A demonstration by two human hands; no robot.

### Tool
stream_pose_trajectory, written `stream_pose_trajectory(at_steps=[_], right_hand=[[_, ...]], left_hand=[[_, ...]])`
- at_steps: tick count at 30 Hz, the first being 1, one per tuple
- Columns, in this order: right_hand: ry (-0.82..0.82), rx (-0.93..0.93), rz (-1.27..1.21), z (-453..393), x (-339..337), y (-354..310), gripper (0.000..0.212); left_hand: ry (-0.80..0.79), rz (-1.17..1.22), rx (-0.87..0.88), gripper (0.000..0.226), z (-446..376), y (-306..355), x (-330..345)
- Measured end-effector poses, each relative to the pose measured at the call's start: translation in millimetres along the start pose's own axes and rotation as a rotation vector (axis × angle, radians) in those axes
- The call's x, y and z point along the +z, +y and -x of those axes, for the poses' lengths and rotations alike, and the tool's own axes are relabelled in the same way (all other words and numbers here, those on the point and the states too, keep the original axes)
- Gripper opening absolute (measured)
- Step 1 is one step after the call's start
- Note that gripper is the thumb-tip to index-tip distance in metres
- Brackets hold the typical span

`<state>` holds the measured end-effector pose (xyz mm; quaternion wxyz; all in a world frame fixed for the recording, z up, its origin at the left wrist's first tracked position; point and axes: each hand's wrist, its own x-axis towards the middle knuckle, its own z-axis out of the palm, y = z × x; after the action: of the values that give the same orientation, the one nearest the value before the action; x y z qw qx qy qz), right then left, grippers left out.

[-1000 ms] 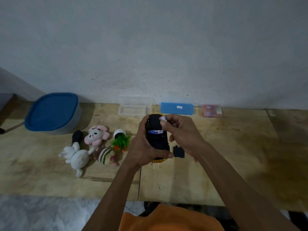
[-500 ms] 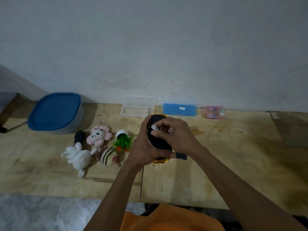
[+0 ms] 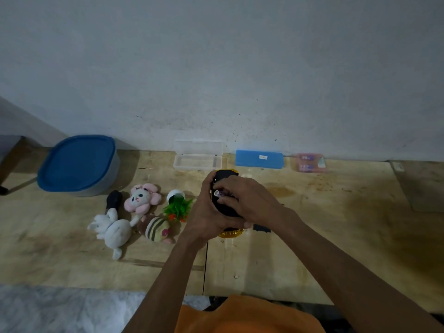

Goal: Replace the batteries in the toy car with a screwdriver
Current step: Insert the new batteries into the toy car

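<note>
Between both hands (image 3: 230, 207), toy car (image 3: 224, 179)

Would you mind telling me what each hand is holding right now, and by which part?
The left hand grips the upturned toy car around its sides. The right hand pinches a battery along its body, over the car's underside.

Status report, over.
Left hand grips upturned black toy car. Right hand pinches small cylindrical battery at its underside. Nothing in the way.
</note>
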<state>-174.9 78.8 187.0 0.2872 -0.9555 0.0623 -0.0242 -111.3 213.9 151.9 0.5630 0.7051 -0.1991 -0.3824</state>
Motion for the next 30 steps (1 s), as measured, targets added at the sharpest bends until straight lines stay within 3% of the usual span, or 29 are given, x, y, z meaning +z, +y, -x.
stream_pose_trajectory(at_steps=[4,9,14,20,28,30], right_hand=[[-0.005,-0.101,0.154,-2.1,1.3,6.7,0.027],[-0.035,-0.184,0.162,-6.4,2.9,20.9,0.023],[-0.157,-0.106,0.033,-13.1,-0.5,28.4,0.024],[-0.158,-0.083,-0.086,-13.2,4.1,32.8,0.017],[-0.012,0.006,-0.205,-2.3,17.5,28.9,0.011],[0.010,0.086,-0.339,-0.5,21.3,29.9,0.010]], left_hand=[[-0.001,0.050,-0.010,0.142,-3.0,-1.9,-1.2],[-0.021,0.098,-0.027,0.140,-8.0,1.3,2.6],[-0.007,0.104,-0.042,0.143,-10.2,-5.5,5.7],[0.001,0.146,-0.025,0.134,-5.0,-11.2,3.4],[0.009,0.176,-0.006,0.130,4.0,-20.7,0.0],[0.034,0.175,-0.003,0.130,5.2,-24.3,-0.8]])
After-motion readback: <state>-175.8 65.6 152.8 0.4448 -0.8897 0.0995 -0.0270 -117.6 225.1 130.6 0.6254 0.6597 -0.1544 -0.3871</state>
